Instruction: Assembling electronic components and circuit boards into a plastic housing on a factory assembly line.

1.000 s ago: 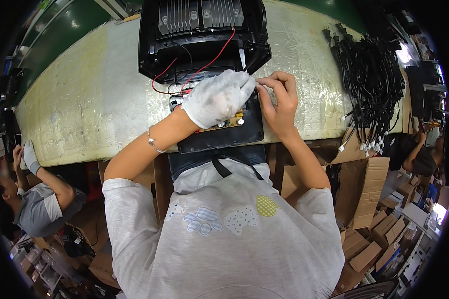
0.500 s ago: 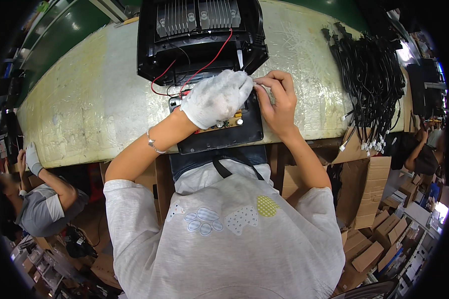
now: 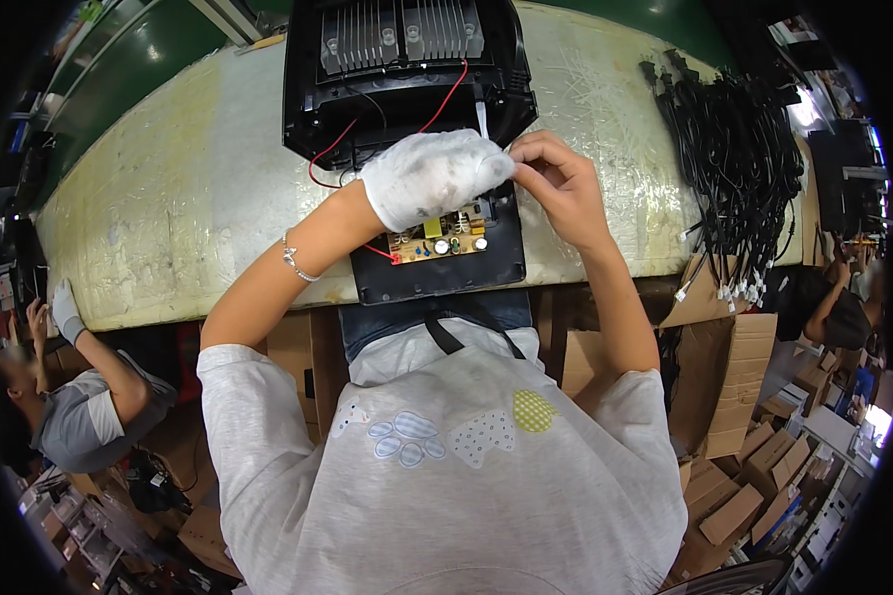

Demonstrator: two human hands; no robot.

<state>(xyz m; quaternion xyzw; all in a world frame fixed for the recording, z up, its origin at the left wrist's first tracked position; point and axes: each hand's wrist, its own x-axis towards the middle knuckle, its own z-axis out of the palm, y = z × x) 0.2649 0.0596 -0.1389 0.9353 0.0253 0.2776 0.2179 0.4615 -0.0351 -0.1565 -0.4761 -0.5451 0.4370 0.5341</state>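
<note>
My left hand [image 3: 437, 178], in a white glove with grey smudges, reaches over a black panel [image 3: 437, 285] with its fingers drawn together. My right hand [image 3: 566, 188] is bare, its thumb and forefinger pinched against the gloved fingertips. Whatever lies between the fingertips is too small or hidden to make out. Below the glove, part of a tan circuit board [image 3: 451, 246] with small components shows on the panel. Just beyond stands a black housing [image 3: 308, 104] with metal fins [image 3: 397, 42]. A red wire [image 3: 446, 99] runs from it down behind the glove, and a white strip [image 3: 481, 119] hangs at its right.
The worktable [image 3: 169, 198] has a shiny, film-covered top. A heap of black power cords [image 3: 729, 164] with white connectors hangs over its right front edge. Open cardboard boxes [image 3: 739, 382] stand below on the right. A co-worker [image 3: 94, 387] is at the table's left end.
Both hands have shifted slightly right, still together at the fingertips. The housing has moved a little right, and more of the circuit board shows below the glove.
</note>
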